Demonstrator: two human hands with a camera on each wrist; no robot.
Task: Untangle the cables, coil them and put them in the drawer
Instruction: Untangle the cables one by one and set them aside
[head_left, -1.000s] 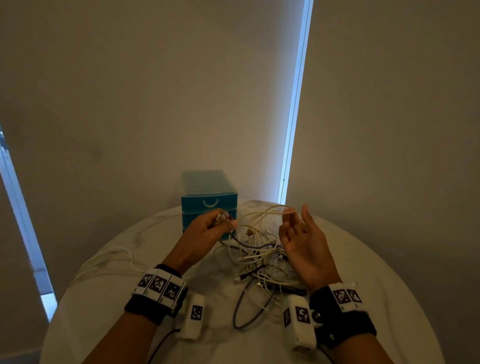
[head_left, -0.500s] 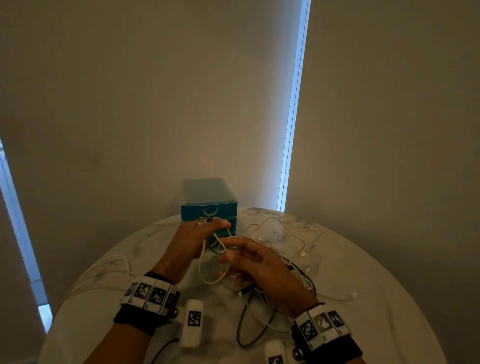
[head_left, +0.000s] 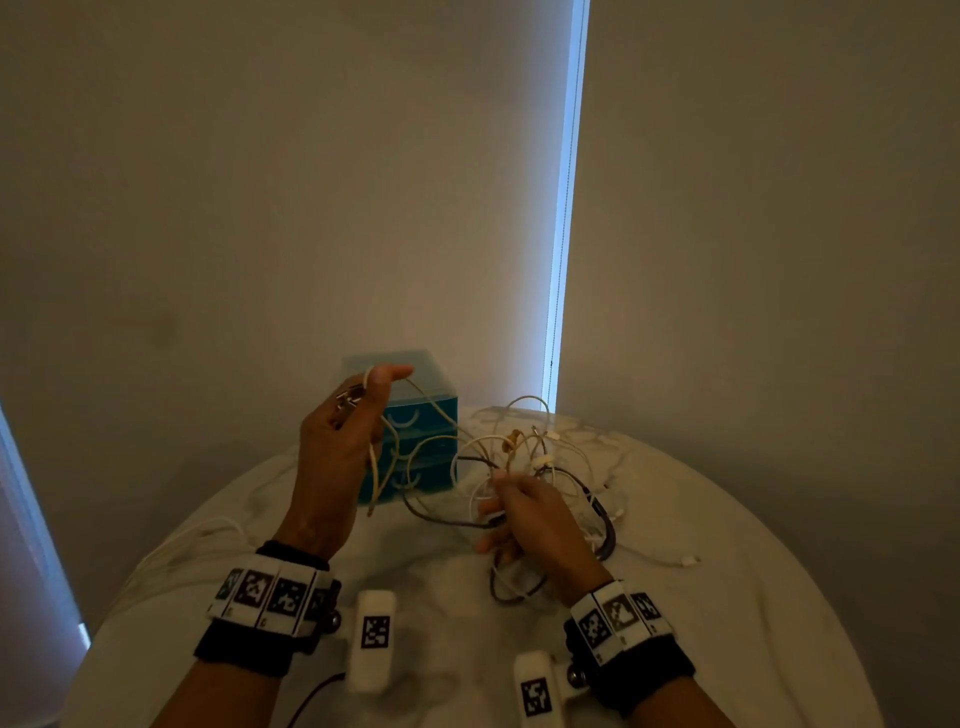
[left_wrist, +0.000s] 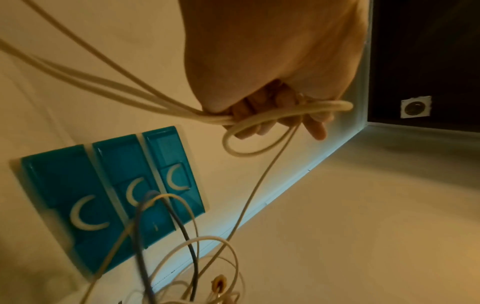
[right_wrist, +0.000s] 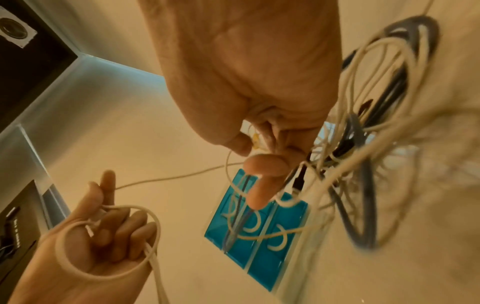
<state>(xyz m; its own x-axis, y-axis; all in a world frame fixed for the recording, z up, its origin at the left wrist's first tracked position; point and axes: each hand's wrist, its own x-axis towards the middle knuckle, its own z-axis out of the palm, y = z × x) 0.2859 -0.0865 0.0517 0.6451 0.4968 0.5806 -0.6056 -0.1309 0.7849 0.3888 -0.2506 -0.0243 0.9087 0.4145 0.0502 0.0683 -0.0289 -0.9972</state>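
Observation:
My left hand (head_left: 363, 400) is raised in front of the teal drawer unit (head_left: 431, 410). It grips a white cable (head_left: 375, 457) looped round its fingers, and the loop (left_wrist: 285, 115) shows in the left wrist view. One strand runs from it to the cable tangle (head_left: 550, 467) of white and dark cables over the round table (head_left: 727, 597). My right hand (head_left: 498, 499) pinches strands of that tangle and holds part of it off the table. In the right wrist view the left hand (right_wrist: 109, 232) with its loop sits lower left, the tangle (right_wrist: 363, 144) on the right. All three drawers (left_wrist: 85, 185) look closed.
Another white cable (head_left: 208, 535) lies on the table's left side. A loose plug end (head_left: 685, 560) lies to the right of the tangle. Walls and a bright window slit (head_left: 563, 260) stand close behind the drawer unit.
My left hand has risen in front of the drawers with the white cable now looped on it. My right hand has pulled back to the right, drawing the tangle with it.

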